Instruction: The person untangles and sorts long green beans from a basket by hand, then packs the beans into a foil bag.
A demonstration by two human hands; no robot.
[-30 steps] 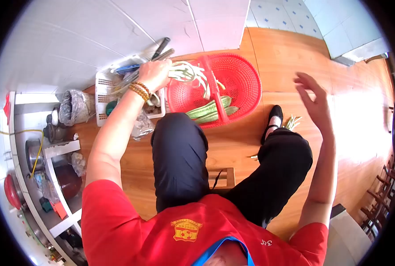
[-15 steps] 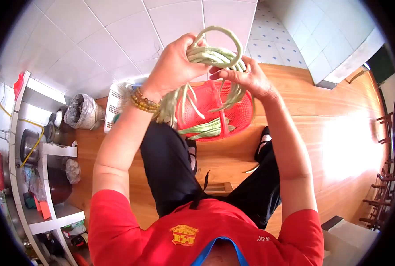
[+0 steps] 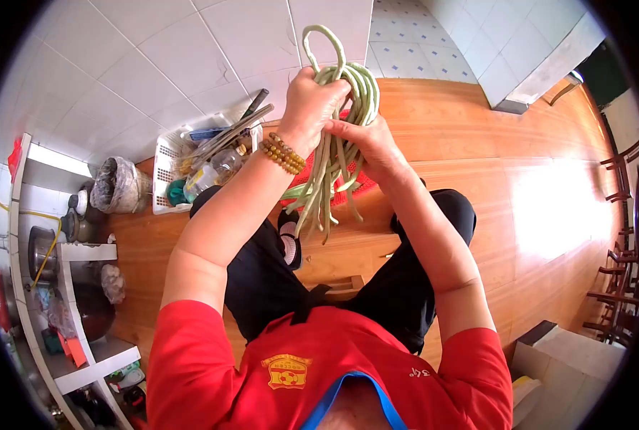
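A bundle of long, pale green yardlong beans (image 3: 364,93) is held up in front of me, folded over at the top with one bean looping above the rest. My left hand (image 3: 314,107), with a beaded bracelet (image 3: 282,153) at its wrist, is closed around the bundle's left side. My right hand (image 3: 370,147) grips the same bundle lower down from the right, its thumb across the beans. Loose ends dangle below both hands. Behind them stands a red plastic basket (image 3: 366,188), mostly hidden, with a few more beans (image 3: 295,192) showing at its left.
Left of the basket, a white crate (image 3: 163,168) holds bottles and long utensils. A plastic-lined bin (image 3: 121,188) stands beside it near the tiled wall (image 3: 190,64). Shelving with pots (image 3: 41,247) lines the far left. Wooden chairs (image 3: 621,172) are at the right.
The bean bundle has turned from lying crosswise to hanging upright, its ends now dangling between my hands. Both hands have drawn closer together. The view has shifted, showing more of the crate.
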